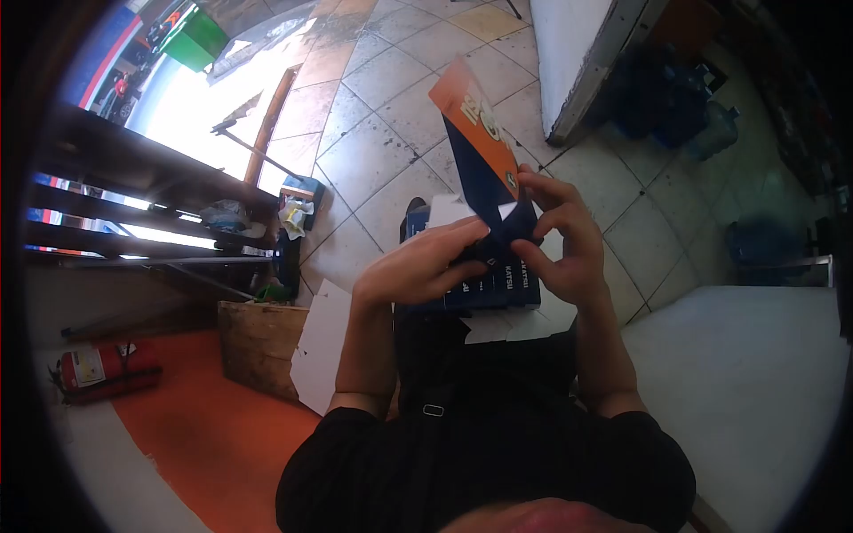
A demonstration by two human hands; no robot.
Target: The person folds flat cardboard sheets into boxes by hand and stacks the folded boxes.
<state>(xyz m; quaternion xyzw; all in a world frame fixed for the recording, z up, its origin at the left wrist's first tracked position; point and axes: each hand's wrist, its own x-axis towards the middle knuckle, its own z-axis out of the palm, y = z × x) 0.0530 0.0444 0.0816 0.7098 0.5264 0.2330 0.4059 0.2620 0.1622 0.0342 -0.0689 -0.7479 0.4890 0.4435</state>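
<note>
A navy-and-orange printed carton (481, 133) stands tilted upright before me, partly folded, with a white inner face showing near its lower end. My left hand (418, 262) grips the carton's lower left side between thumb and fingers. On the other side, my right hand (566, 235) pinches its lower right edge, the fingers curled. Beneath both hands lie several navy boxes (508, 289) lettered "KATSU", by my lap. My hands hide part of the carton's lower end.
At the left are a wooden crate (258, 348), a white cardboard sheet (322, 346) and a red fire extinguisher (105, 371). A white door (582, 62) and large water bottles (711, 131) stand at the upper right. A green bin (192, 37) is far off, upper left.
</note>
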